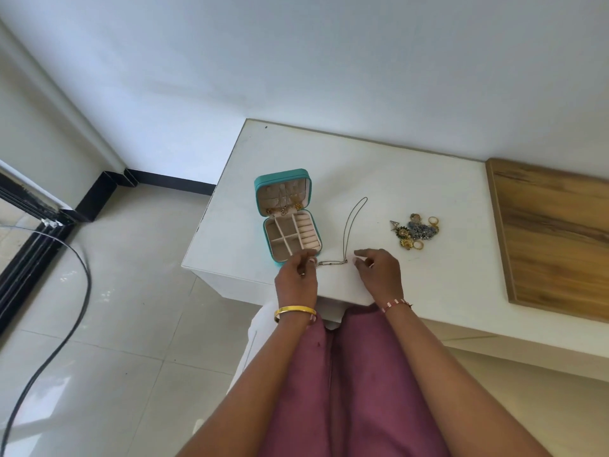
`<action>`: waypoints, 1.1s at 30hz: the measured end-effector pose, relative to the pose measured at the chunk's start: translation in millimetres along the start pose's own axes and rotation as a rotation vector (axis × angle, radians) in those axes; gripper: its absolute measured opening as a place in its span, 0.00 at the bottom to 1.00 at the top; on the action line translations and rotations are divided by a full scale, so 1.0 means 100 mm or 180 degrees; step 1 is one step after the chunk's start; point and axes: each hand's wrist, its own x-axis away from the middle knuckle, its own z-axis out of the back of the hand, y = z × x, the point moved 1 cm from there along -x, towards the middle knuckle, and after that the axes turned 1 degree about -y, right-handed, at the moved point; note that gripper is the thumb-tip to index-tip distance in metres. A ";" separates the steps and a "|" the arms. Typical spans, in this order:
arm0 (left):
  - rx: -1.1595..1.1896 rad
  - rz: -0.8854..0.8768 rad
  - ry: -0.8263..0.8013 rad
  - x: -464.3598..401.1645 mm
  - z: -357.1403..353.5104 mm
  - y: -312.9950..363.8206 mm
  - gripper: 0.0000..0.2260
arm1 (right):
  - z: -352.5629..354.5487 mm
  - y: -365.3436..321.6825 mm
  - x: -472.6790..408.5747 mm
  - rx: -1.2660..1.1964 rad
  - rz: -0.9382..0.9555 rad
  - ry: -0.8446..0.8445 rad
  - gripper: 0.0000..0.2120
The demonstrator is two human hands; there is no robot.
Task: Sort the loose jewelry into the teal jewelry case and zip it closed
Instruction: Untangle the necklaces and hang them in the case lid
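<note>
While both forearms reached forward side by side over the near edge of the white surface (412,179), the left hand (296,277) and right hand (379,268) each pinched an end of a thin chain (354,214) with curled fingers. Its loop lay stretched away across the surface, just right of the open teal case (282,175). Loose jewelry (416,230) sat heaped further right, apart from the hands.

White table (379,166), teal case (287,219), necklace (354,219), jewelry pile (416,230)
</note>
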 end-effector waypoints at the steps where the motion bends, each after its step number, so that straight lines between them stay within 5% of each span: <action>1: 0.0030 0.0020 -0.0073 0.03 -0.04 -0.01 0.09 | -0.01 -0.01 -0.01 0.0022 -0.0072 0.0091 0.12; 7: 0.0099 0.0210 -0.0225 0.07 -0.10 -0.09 0.10 | -0.11 -0.21 -0.07 0.0775 0.0036 0.0268 0.16; 14: 0.0070 0.0294 -0.0302 0.06 -0.13 -0.11 0.10 | -0.18 -0.42 -0.07 0.1823 0.0435 0.0246 0.02; 18: 0.0062 0.0329 -0.0282 0.04 -0.12 -0.13 0.10 | -0.23 -0.36 -0.05 0.2054 0.0522 0.0426 0.10; 20: 0.0046 0.0329 -0.0279 0.05 -0.11 -0.13 0.10 | -0.23 -0.32 -0.05 0.1883 0.0535 0.0240 0.05; 24: 0.0147 0.0369 -0.0275 0.05 -0.09 -0.10 0.09 | -0.20 -0.20 -0.11 0.1670 0.0103 0.0086 0.11; 27: 0.0237 0.0418 -0.0329 0.05 -0.07 -0.08 0.09 | -0.13 -0.15 -0.19 0.0801 -0.0338 -0.0198 0.10; 33: -0.0051 0.0078 -0.0543 0.06 -0.04 0.04 0.10 | 0.15 -0.20 -0.05 -0.0971 -0.0292 -0.0368 0.06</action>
